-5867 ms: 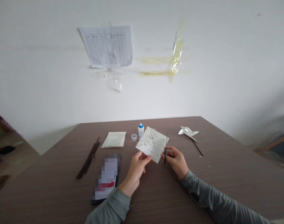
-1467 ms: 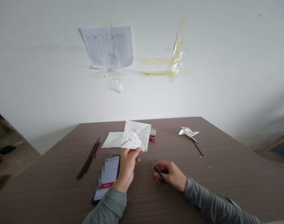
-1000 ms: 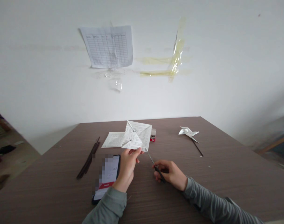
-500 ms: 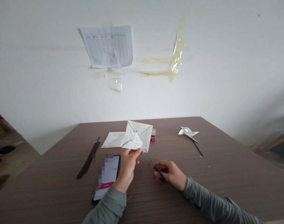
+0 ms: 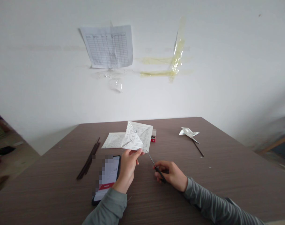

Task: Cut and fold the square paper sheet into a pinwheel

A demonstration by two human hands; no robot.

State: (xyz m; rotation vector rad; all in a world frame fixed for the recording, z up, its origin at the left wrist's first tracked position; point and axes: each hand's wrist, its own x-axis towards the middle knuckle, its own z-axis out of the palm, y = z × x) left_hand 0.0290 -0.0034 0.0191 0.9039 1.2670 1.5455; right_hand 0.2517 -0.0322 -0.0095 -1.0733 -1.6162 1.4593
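A square of printed paper [image 5: 144, 134] with diagonal creases and slits is pinched along its lower edge by my left hand [image 5: 130, 164], raised above the table. My right hand [image 5: 169, 173] is closed around the dark handles of a pair of scissors [image 5: 157, 168]. The blades point up and left, and their tip meets the paper's lower right corner. Behind the held square, a second piece of printed paper [image 5: 112, 140] lies flat, partly covered. A paper pinwheel [image 5: 189, 134] on a dark stick rests farther right.
Left of my hands, several dark brown sticks [image 5: 89, 161] lie beside a phone [image 5: 107, 181] with its screen lit. A small red and grey box [image 5: 153, 137] sits behind the held paper. The brown table [image 5: 217, 193] meets a white wall with a taped printed sheet [image 5: 108, 47].
Almost nothing differs. Both hands, the paper and the scissors keep nearly the same positions, with only a very slight shift of the view.
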